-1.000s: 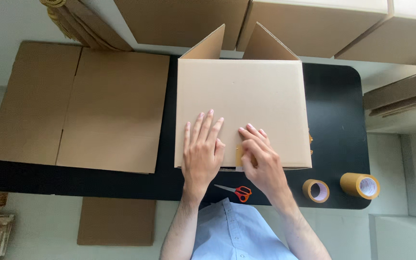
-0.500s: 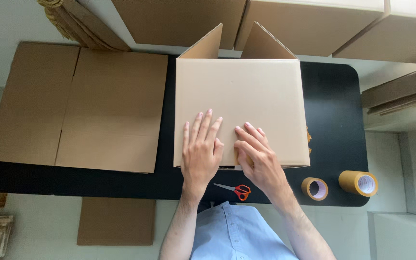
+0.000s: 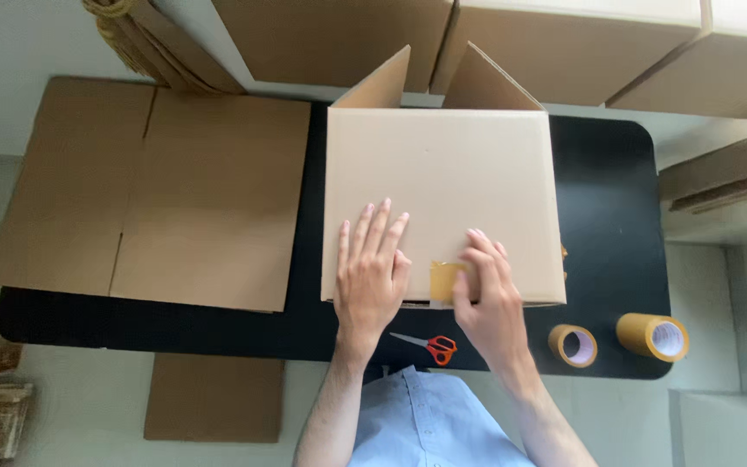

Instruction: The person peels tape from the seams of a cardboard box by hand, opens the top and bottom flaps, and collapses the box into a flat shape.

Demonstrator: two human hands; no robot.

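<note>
A brown cardboard box [image 3: 443, 173] lies on the black table [image 3: 607, 190], its two far flaps standing up. My left hand [image 3: 372, 270] rests flat on the box's near part, fingers spread. My right hand [image 3: 488, 294] presses its fingers on a short strip of tan tape [image 3: 443, 280] stuck at the box's near edge. Red-handled scissors [image 3: 430, 346] lie on the table just below my hands, between my wrists.
Flattened cardboard sheets [image 3: 157, 190] cover the table's left side. Two rolls of tan tape [image 3: 572, 344] [image 3: 653, 335] sit at the near right corner. More boxes [image 3: 564, 43] stand behind the table; a cardboard piece [image 3: 213, 396] lies on the floor.
My right hand has slid a little right and toward me along the box's near edge, uncovering the tape strip. The left hand has stayed in place.
</note>
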